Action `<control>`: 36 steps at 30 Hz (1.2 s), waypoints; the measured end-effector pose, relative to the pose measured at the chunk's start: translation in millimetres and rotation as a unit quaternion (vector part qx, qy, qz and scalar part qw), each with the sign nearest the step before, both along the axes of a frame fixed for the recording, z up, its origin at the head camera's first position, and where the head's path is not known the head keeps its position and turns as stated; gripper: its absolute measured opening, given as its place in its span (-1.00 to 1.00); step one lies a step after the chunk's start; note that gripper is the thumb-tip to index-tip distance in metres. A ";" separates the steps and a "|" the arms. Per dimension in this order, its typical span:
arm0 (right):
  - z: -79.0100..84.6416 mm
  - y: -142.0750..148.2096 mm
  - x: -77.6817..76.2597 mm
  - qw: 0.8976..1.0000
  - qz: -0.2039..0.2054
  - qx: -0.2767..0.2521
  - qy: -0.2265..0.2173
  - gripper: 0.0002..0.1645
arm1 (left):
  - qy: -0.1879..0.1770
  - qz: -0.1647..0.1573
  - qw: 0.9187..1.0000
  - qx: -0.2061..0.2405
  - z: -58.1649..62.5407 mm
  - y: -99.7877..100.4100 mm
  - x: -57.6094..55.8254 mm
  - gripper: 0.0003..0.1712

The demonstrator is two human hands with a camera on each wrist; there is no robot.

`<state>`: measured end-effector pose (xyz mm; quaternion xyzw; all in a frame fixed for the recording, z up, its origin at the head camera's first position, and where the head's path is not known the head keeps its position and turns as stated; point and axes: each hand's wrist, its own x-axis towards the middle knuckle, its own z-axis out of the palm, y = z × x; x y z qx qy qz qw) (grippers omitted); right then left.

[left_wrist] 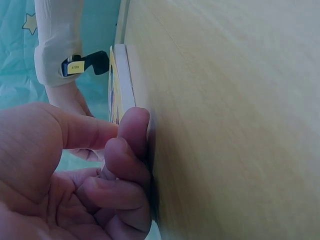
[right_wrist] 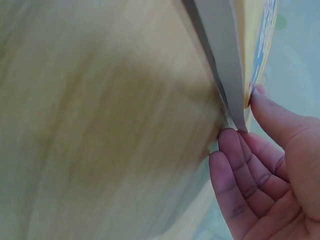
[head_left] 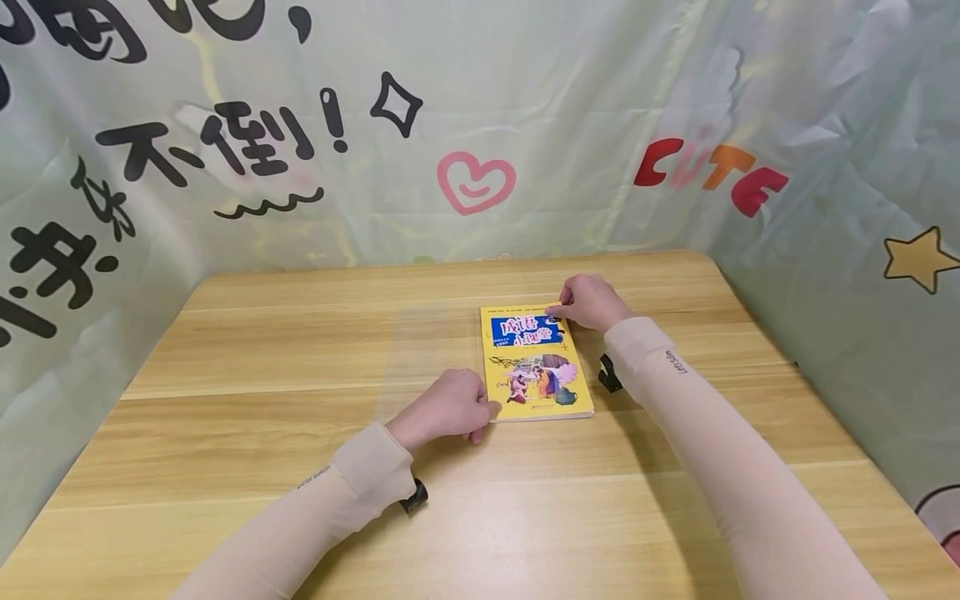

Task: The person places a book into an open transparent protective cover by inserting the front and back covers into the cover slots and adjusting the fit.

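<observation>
A yellow paperback book (head_left: 534,367) with a blue title panel and cartoon figures lies face up on the wooden table. At its lower left corner my left hand (head_left: 448,406) pinches the edge, thumb on the cover and the other fingers curled low by the tabletop. My right hand (head_left: 592,302) holds the upper right corner. In the right wrist view, the thumb (right_wrist: 275,112) presses the cover while fingertips sit under the white page block (right_wrist: 222,47). The left wrist view shows the book's side (left_wrist: 124,75) just beyond my curled left fingers (left_wrist: 125,165).
The wooden table (head_left: 247,350) reaches back to a printed cloth backdrop (head_left: 570,100) that also hangs along both sides. A faint translucent strip (head_left: 412,350) shows on the tabletop left of the book. Dark wrist devices (head_left: 609,373) stick out below both sleeves.
</observation>
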<state>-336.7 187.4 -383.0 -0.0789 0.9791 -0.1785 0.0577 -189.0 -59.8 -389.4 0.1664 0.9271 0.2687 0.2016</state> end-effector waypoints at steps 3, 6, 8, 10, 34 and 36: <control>0.0 -0.5 0.2 1.000 -0.001 -0.001 0.001 -0.60 | 0.003 0.001 1.000 -0.002 0.3 0.0 0.4 -0.49; -0.9 -0.1 -0.3 1.000 0.001 -0.002 0.001 -0.59 | 0.004 0.002 1.000 -0.003 0.7 -0.1 0.7 -0.48; -1.9 0.0 -0.6 1.000 0.002 -0.006 0.001 -0.59 | 0.004 0.002 1.000 -0.003 1.0 -0.1 1.1 -0.48; -2.6 -0.1 -0.8 1.000 0.003 -0.012 0.003 -0.61 | 0.002 0.002 1.000 -0.002 1.0 -0.2 1.2 -0.48; 3.0 3.8 1.3 0.999 0.006 -0.040 -0.019 -0.61 | 0.006 0.002 1.000 0.005 -0.9 -0.9 1.7 -0.50; 3.7 5.0 0.9 0.999 0.006 -0.042 -0.019 -0.60 | 0.005 0.003 1.000 0.005 -0.8 -1.1 1.8 -0.51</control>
